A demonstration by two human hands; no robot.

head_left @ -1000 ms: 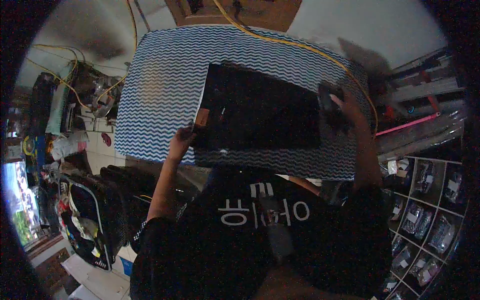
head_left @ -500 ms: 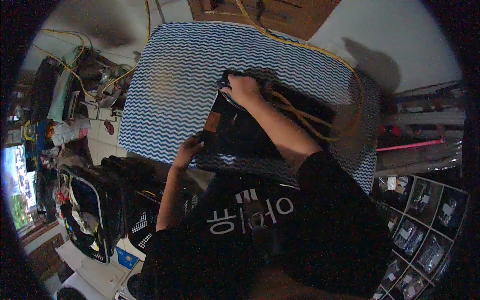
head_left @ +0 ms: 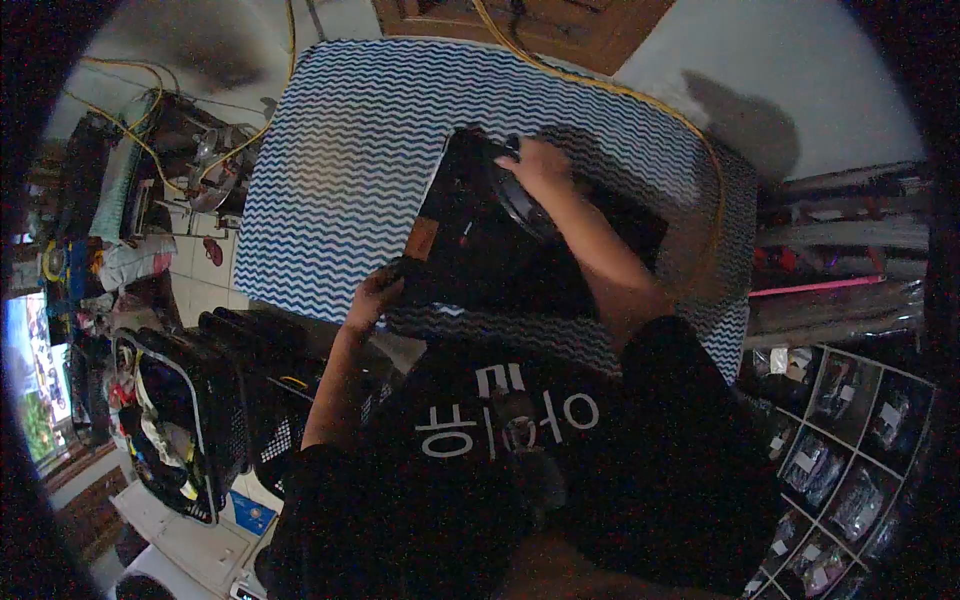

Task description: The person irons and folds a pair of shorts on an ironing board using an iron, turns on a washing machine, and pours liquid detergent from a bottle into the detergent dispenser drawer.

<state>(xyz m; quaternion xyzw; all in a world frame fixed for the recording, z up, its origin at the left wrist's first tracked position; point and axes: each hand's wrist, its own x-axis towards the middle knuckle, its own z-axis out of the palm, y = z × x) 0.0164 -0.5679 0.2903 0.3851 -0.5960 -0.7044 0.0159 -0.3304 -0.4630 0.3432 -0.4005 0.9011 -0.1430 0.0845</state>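
Note:
A black garment (head_left: 475, 265) with a brown patch (head_left: 421, 239) lies on a blue-and-white zigzag cloth (head_left: 345, 185). My right hand (head_left: 543, 170) is closed around the handle of a dark clothes iron (head_left: 520, 208), whose shiny rim shows over the garment. Its fingers are partly hidden. At the garment's near left corner, my left hand (head_left: 375, 297) grips the dark fabric between its fingers. Shadow makes the garment's folds and its right end hard to make out.
A yellow cord (head_left: 640, 98) runs along the far edge of the cloth. Black baskets (head_left: 205, 430) with cloth in them stand at lower left. To the right are a compartment rack (head_left: 850, 450) holding plastic-wrapped packets and a pink rod (head_left: 815, 286).
My right hand has moved the iron rightward across the garment, uncovering more of its far left part. The left hand stays at the near corner. The looping cord behind the iron is less visible.

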